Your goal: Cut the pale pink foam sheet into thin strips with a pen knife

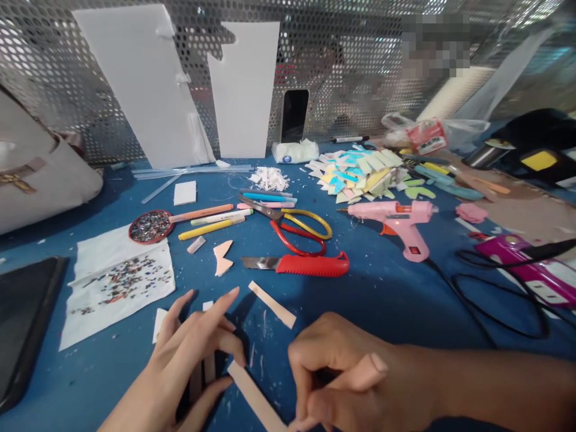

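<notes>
My left hand (193, 354) is at the lower middle with its upper fingers spread. Its bent finger and thumb meet the upper end of a pale peach strip (256, 397) lying flat on the table. My right hand (333, 372) is closed around a peach-coloured pen (371, 369); its tip is hidden near the strip's lower end. Above the hands lie a second peach strip (272, 305), a notched peach piece (223, 257) and a red-handled utility knife (310, 264) with its blade out. A small white piece (159, 324) is partly behind my left fingers.
Scissors (288, 228) and several markers (211, 229) lie mid-table. A pink glue gun (396, 219) trails its cord toward a purple power strip (528, 270). Left are a glitter dish (150, 227), a tissue (157, 285) and a black tablet (27, 324). Coloured scraps (360, 171) lie behind.
</notes>
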